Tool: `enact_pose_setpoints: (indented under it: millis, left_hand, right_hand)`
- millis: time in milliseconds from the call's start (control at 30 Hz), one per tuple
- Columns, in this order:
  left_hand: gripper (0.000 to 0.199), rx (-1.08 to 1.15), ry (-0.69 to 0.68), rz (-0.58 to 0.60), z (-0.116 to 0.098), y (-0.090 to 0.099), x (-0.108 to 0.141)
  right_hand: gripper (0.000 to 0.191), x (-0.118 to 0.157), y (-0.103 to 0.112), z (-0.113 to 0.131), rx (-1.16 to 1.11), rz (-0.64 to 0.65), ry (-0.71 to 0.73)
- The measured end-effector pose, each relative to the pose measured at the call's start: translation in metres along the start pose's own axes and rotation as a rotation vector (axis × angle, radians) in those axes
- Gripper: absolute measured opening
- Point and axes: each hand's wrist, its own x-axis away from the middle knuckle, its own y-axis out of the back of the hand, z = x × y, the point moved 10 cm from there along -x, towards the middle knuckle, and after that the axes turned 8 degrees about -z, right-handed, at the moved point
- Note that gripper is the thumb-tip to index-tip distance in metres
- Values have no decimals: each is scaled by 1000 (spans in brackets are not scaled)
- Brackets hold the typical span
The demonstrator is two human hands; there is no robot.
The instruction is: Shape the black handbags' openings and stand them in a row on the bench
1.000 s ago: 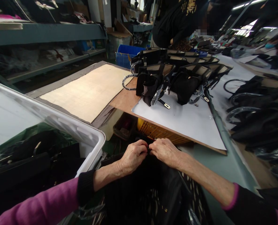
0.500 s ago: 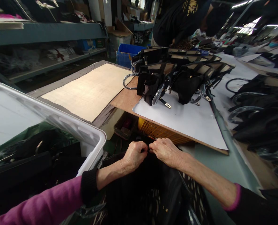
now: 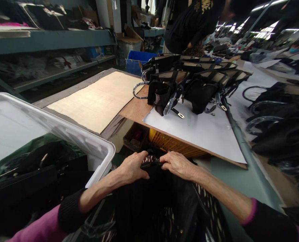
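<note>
A black bag (image 3: 162, 198) lies in my lap against patterned dark cloth with pale marks. My left hand (image 3: 133, 168) grips its upper edge at the left, thumb on the near side and fingers over the far side. Just to the right, my right hand (image 3: 176, 164) pinches the same edge between thumb and fingers. A short stretch of dark edge and patterned cloth shows between the hands. The inside of the bag is too dark to make out.
A white bin (image 3: 102, 151) with black bags stands at the left. Ahead, black bags (image 3: 202, 90) with plastic-wrapped handles sit on white paper (image 3: 192, 134). More bags (image 3: 283, 127) lie at the right. Under the tabletop is a yellow basket (image 3: 174, 144). A person (image 3: 192, 27) bends over behind.
My left hand has moved left along the edge, away from my right hand, and its fingers have spread from a tight pinch. My right hand has hardly moved.
</note>
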Motion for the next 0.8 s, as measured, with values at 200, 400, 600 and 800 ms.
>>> enact_pose_setpoints:
  millis: [200, 400, 600, 800]
  left_hand:
    - [29, 229, -34, 174, -5, -9, 5]
    - [33, 161, -116, 112, -13, -11, -3]
    - [22, 58, -173, 74, -24, -13, -10]
    - [14, 110, -83, 89, -23, -12, -11]
  right_hand:
    - [9, 0, -2, -5, -109, -9, -1]
    - [12, 0, -4, -10, -134, 23, -3]
    - [10, -2, -3, -6, -132, 29, 0]
    - [12, -1, -1, -3, -82, 28, 5]
